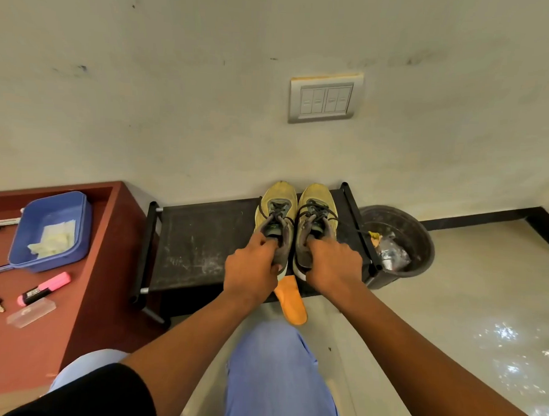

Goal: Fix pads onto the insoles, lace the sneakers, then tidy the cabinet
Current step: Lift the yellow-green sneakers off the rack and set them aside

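Observation:
Two yellow-and-grey sneakers stand side by side on the right part of a black shoe rack (191, 236), toes toward the wall. Both carry dark laces. My left hand (252, 266) grips the heel collar of the left sneaker (276, 208). My right hand (333, 262) grips the heel collar of the right sneaker (316, 209). An orange insole (291, 305) lies below the rack's front edge, sticking out between my wrists; its upper end is hidden by the shoes.
A black bin (418, 241) with rubbish stands right of the rack. At left, a red-brown table (86, 294) holds a blue tub (51, 228) with white pads, a pink highlighter (44, 288), a clear case (31, 313) and markers. A switch plate (326, 99) is on the wall.

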`<state>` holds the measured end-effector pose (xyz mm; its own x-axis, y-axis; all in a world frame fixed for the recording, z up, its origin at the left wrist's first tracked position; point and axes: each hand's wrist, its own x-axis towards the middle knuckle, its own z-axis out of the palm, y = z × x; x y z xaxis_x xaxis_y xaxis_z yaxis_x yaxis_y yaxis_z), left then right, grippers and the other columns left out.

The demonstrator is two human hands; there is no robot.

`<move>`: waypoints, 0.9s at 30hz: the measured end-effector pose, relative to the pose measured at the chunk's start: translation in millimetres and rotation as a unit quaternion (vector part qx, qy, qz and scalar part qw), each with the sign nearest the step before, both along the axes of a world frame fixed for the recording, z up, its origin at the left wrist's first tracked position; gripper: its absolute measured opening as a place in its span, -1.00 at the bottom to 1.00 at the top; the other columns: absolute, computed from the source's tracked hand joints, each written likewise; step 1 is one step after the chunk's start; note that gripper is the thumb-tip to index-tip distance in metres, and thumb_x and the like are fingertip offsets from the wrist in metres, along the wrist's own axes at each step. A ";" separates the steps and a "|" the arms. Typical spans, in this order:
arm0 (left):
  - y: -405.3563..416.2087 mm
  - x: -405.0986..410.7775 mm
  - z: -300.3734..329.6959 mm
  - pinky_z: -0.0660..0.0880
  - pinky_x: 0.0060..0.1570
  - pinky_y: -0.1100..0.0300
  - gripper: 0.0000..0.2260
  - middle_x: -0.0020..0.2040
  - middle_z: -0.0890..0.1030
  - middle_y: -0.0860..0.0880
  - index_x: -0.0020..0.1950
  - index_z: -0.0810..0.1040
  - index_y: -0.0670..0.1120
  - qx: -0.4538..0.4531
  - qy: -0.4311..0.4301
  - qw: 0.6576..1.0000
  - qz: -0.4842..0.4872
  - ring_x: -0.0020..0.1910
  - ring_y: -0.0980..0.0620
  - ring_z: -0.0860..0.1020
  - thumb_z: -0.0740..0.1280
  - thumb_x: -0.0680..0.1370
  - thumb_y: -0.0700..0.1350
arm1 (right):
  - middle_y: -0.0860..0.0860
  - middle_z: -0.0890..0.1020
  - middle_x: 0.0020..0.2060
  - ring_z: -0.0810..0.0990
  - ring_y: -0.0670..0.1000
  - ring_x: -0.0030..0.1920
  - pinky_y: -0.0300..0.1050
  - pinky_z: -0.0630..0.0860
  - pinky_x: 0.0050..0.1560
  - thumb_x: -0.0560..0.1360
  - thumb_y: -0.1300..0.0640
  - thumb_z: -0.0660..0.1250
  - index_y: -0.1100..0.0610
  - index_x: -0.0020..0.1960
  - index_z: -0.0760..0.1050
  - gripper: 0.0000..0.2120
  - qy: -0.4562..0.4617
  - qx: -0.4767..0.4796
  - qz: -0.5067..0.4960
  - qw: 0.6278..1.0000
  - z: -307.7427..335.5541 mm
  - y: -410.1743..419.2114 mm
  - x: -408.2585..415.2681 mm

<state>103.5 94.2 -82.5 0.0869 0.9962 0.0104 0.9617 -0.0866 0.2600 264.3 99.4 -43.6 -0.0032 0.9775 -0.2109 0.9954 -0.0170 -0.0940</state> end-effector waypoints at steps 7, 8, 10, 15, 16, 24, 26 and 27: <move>6.1 10.1 11.4 0.57 -0.04 -0.03 -0.71 0.41 0.39 -0.23 0.19 0.58 0.03 -0.102 0.007 0.992 0.075 0.04 -0.26 0.62 0.46 0.50 0.00 | 0.19 0.11 0.48 0.46 0.29 0.20 0.10 0.59 -0.07 0.44 0.16 0.51 0.02 0.25 0.43 -0.56 0.036 0.067 -0.097 0.992 -26.7 -10.5 -21.9; 8.0 9.0 10.5 0.59 -0.04 -0.02 -0.75 0.26 0.54 -0.20 0.14 0.61 0.00 -0.110 -0.015 0.990 0.082 0.03 -0.24 0.63 0.47 0.49 -0.03 | 0.23 0.07 0.52 0.49 0.31 0.21 0.11 0.59 -0.06 0.45 0.14 0.51 0.01 0.27 0.42 -0.54 0.055 0.056 -0.117 0.990 -28.8 -8.8 -23.4; 11.9 6.9 7.4 0.61 -0.09 0.02 -0.83 0.04 0.68 -0.13 0.04 0.65 -0.05 -0.103 -0.040 0.991 0.077 -0.03 -0.19 0.65 0.49 0.47 -0.08 | 0.33 0.15 0.52 0.58 0.33 0.15 0.09 0.60 -0.04 0.50 0.10 0.49 0.02 0.32 0.41 -0.55 0.085 0.027 -0.145 0.985 -30.8 -3.0 -25.7; 10.8 5.8 6.0 0.60 -0.20 0.06 -0.91 -0.13 0.68 -0.12 -0.09 0.66 -0.12 -0.068 -0.056 0.994 0.069 -0.13 -0.20 0.67 0.50 0.46 -0.13 | 0.19 0.60 0.09 0.63 0.19 -0.04 -0.01 0.57 -0.13 0.60 0.11 0.35 0.11 0.14 0.57 -0.86 0.100 0.056 -0.143 0.983 -32.4 6.2 -29.5; 9.4 4.9 5.3 0.61 -0.21 0.04 -0.92 -0.14 0.68 -0.13 -0.09 0.66 -0.12 -0.063 -0.054 0.994 0.069 -0.14 -0.21 0.66 0.49 0.47 -0.14 | 0.16 0.62 0.04 0.63 0.18 -0.07 -0.02 0.59 -0.14 0.59 0.11 0.35 0.09 0.09 0.58 -0.89 0.105 0.061 -0.137 0.983 -32.1 5.4 -30.5; -9.8 -17.9 26.9 0.54 -0.24 0.05 -0.88 -0.15 0.68 -0.15 -0.12 0.62 -0.13 -0.002 -0.016 0.998 0.061 -0.15 -0.22 0.65 0.46 0.52 -0.09 | 0.17 0.59 0.02 0.61 0.23 -0.09 -0.02 0.52 -0.15 0.57 0.11 0.35 0.10 0.04 0.62 -0.89 0.109 0.108 -0.078 0.985 -11.5 -7.4 -48.8; -17.8 -29.2 40.1 0.60 -0.21 0.04 -0.88 -0.17 0.68 -0.12 -0.11 0.63 -0.12 0.018 -0.015 0.998 0.061 -0.16 -0.20 0.66 0.47 0.51 -0.07 | 0.17 0.59 0.02 0.61 0.23 -0.12 -0.04 0.50 -0.17 0.57 0.09 0.35 0.09 0.02 0.62 -0.90 0.113 0.118 -0.060 0.985 0.1 -10.8 -58.5; -22.9 -36.1 47.7 0.63 -0.19 0.02 -0.88 -0.17 0.68 -0.11 -0.09 0.64 -0.11 0.027 -0.015 0.998 0.059 -0.16 -0.20 0.66 0.47 0.50 -0.06 | 0.16 0.59 0.01 0.61 0.24 -0.13 -0.04 0.50 -0.17 0.56 0.09 0.35 0.09 0.02 0.62 -0.89 0.113 0.125 -0.051 0.984 7.3 -13.4 -64.0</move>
